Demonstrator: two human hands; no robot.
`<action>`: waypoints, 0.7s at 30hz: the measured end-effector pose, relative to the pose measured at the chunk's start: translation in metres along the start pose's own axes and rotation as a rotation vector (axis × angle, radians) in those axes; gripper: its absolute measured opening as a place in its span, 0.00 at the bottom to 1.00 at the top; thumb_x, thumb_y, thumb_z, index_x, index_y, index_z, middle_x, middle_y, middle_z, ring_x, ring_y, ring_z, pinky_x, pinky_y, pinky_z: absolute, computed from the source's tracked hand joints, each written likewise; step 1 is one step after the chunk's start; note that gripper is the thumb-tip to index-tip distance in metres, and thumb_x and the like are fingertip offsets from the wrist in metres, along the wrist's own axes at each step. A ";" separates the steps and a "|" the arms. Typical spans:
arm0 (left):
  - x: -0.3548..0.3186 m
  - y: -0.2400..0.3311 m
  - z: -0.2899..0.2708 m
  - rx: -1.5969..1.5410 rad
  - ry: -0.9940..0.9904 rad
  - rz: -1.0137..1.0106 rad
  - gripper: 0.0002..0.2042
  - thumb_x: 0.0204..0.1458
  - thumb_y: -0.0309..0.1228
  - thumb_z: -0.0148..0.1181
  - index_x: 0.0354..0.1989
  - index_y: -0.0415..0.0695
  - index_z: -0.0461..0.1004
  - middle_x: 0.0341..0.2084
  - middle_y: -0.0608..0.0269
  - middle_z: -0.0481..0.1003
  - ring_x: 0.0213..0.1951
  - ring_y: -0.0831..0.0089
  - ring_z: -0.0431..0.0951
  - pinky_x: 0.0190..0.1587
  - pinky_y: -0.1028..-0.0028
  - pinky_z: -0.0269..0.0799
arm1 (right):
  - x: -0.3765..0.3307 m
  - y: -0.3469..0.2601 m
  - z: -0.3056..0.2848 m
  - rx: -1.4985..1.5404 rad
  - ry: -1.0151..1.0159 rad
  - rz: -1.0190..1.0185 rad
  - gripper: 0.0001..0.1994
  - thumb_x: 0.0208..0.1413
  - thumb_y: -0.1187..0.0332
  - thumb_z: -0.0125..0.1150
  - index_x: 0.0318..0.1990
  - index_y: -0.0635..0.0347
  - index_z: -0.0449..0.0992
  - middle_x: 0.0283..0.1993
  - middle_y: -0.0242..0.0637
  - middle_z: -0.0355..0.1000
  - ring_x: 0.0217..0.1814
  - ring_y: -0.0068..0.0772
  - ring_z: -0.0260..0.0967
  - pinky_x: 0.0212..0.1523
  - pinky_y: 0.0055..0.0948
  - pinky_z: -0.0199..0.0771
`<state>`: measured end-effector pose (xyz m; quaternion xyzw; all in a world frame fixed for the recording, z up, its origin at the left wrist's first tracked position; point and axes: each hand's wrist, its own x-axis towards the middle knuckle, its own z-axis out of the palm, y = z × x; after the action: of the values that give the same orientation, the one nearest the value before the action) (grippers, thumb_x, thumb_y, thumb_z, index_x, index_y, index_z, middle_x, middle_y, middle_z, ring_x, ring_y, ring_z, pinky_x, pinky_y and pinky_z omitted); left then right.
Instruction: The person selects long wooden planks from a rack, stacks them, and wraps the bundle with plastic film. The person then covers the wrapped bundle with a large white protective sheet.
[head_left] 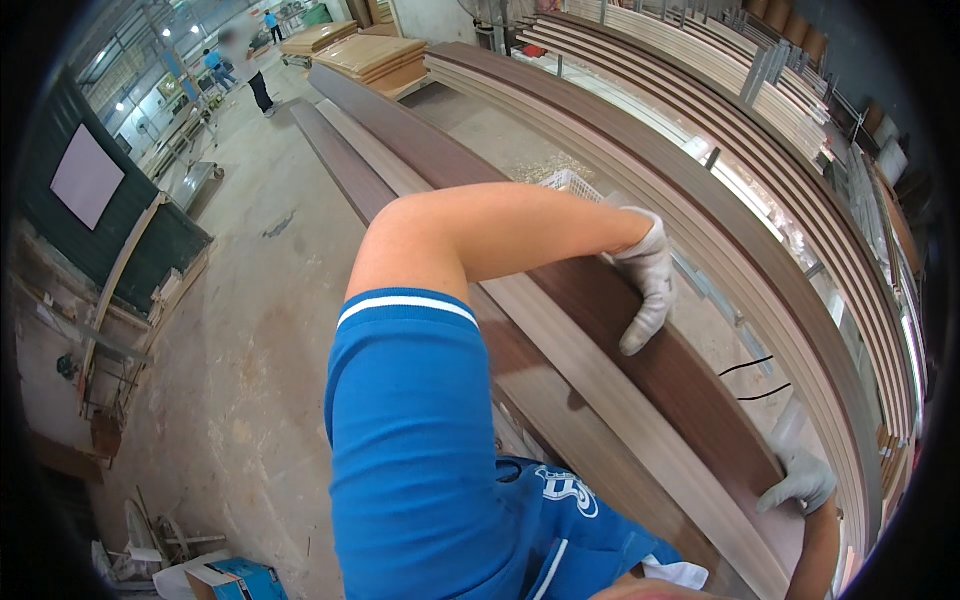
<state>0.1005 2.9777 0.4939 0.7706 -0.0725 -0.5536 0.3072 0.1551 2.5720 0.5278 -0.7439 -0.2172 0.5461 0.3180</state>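
A long dark brown plank (pixel 690 390) lies on top of a stack of long boards and runs from the lower right far up to the back left. My left hand (pixel 645 285), in a pale grey glove, reaches across my body and lies on the plank's top face with its fingers curled over the right edge. My right hand (pixel 800 482), also gloved, grips the plank's near end at the lower right. My blue sleeve hides part of the stack below.
Lighter grey-brown boards (pixel 560 350) lie beside the plank, and more long boards (pixel 760 200) are racked on the right. A white plastic basket (pixel 570 183) sits behind my arm. Pale panel stacks (pixel 370 55) and people (pixel 250 65) stand far back. Concrete floor (pixel 250 330) lies left.
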 end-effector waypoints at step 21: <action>0.013 -0.013 0.018 0.133 0.121 0.012 0.37 0.42 0.55 0.77 0.59 0.45 0.79 0.59 0.54 0.77 0.62 0.63 0.73 0.66 0.65 0.64 | 0.014 0.051 0.003 -0.117 -0.115 0.053 0.49 0.39 0.59 0.84 0.68 0.75 0.65 0.72 0.45 0.64 0.73 0.37 0.60 0.73 0.32 0.57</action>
<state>0.0861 2.9746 0.4726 0.8208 -0.0951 -0.4983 0.2626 0.1555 2.5459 0.4819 -0.7343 -0.2467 0.5825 0.2463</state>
